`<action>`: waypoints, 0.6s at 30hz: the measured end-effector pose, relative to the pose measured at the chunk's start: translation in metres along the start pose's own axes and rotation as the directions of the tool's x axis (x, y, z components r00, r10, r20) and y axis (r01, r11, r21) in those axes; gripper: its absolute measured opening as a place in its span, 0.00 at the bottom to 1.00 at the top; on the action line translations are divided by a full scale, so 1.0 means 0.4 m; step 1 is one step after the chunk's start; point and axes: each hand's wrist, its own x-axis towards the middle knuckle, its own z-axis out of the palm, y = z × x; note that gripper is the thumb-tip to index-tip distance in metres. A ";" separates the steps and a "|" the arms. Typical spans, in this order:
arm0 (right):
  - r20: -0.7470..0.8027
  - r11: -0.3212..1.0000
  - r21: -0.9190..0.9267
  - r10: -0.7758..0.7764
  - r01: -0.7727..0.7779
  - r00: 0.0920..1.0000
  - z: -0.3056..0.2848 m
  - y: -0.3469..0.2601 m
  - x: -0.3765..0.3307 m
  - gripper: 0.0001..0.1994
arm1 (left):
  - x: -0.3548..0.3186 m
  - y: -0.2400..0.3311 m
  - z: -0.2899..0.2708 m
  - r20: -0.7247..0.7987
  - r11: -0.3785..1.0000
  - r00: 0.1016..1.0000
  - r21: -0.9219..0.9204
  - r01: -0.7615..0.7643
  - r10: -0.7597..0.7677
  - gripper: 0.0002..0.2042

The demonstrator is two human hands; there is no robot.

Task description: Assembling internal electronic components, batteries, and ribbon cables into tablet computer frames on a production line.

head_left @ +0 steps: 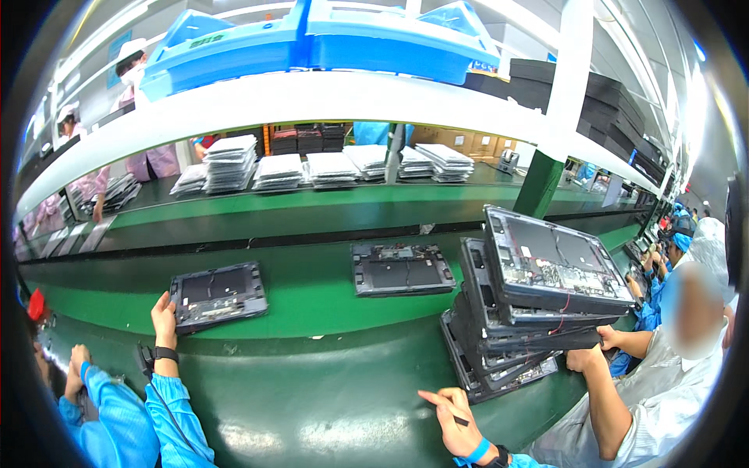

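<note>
My left hand [164, 318] grips the left edge of an opened tablet [220, 295], its dark battery and circuit board bare. The tablet lies slightly turned on the green work surface. A black strap with a cord circles my left wrist. At the lower middle, my right hand [456, 425] is raised with the index finger stretched to the left and the other fingers curled. A short dark piece [462, 422] shows at those fingers; its kind is unclear. A second opened tablet [402, 270] lies farther back, touched by neither hand.
At right, a co-worker's hands [589, 355] hold a tilted, uneven stack of opened tablets [546, 273]. Another person's hand [78, 360] is at far left. Behind stand stacks of thin grey-white items [230, 165]. A white overhead shelf [351, 101] carries blue trays [390, 48]; a green-white post [540, 183] rises behind the stack.
</note>
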 end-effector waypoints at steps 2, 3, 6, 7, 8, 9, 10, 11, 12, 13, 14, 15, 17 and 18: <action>-0.031 0.999 -0.012 -0.037 0.037 0.999 -0.012 0.066 -0.008 0.18 | -0.002 0.037 -0.006 -0.096 0.756 0.980 0.651 -0.069 0.173 0.25; -0.091 0.998 -0.064 -0.007 0.001 0.996 -0.028 0.042 -0.029 0.18 | -0.069 0.126 0.135 -0.115 0.525 0.953 0.850 -0.051 0.279 0.24; -0.139 0.999 0.027 0.034 -0.030 0.990 0.005 0.068 -0.043 0.22 | -0.146 0.301 0.314 0.115 0.490 0.732 0.672 -0.555 0.671 0.19; -0.111 0.998 0.047 0.054 -0.049 0.992 0.017 0.085 -0.048 0.22 | -0.186 0.370 0.411 0.219 0.560 0.724 0.502 -0.659 0.654 0.18; -0.105 0.997 0.017 0.073 -0.072 0.992 0.020 0.088 -0.048 0.23 | -0.237 0.434 0.516 0.301 0.671 0.746 0.327 -0.666 0.594 0.18; -0.108 0.997 0.015 0.074 -0.073 0.991 0.020 0.090 -0.044 0.23 | -0.263 0.450 0.619 0.378 0.658 0.686 0.222 -0.719 0.622 0.17; -0.125 0.998 0.044 0.050 -0.045 0.991 0.018 0.088 -0.045 0.23 | -0.279 0.470 0.718 0.427 0.582 0.586 0.157 -0.798 0.688 0.18; -0.141 0.997 0.070 0.025 -0.016 0.990 0.010 0.083 -0.055 0.23 | -0.288 0.476 0.798 0.466 0.500 0.479 0.087 -0.862 0.744 0.19; -0.115 0.999 0.048 0.017 -0.011 0.993 0.013 0.082 -0.061 0.23 | -0.277 0.453 0.855 0.478 0.546 0.515 0.086 -0.834 0.712 0.20; -0.128 0.999 0.034 0.013 -0.009 0.992 0.016 0.081 -0.051 0.23 | -0.267 0.429 0.922 0.491 0.591 0.544 0.070 -0.803 0.681 0.21; -0.108 0.999 0.048 0.015 -0.009 0.994 0.018 0.078 -0.048 0.23 | -0.255 0.413 0.980 0.488 0.670 0.587 0.008 -0.743 0.645 0.24; -0.082 0.998 0.067 0.012 -0.007 0.997 0.018 0.072 -0.046 0.23 | -0.249 0.409 1.012 0.489 0.672 0.580 -0.016 -0.741 0.652 0.24; -0.025 0.995 0.104 0.007 -0.005 1.000 0.019 0.069 -0.042 0.22 | -0.243 0.400 1.073 0.540 0.821 0.678 -0.045 -0.569 0.499 0.26; -0.026 0.994 0.110 0.030 -0.027 0.999 0.024 0.077 -0.047 0.22 | -0.248 0.415 1.104 0.687 0.885 0.624 -0.064 -0.460 0.374 0.27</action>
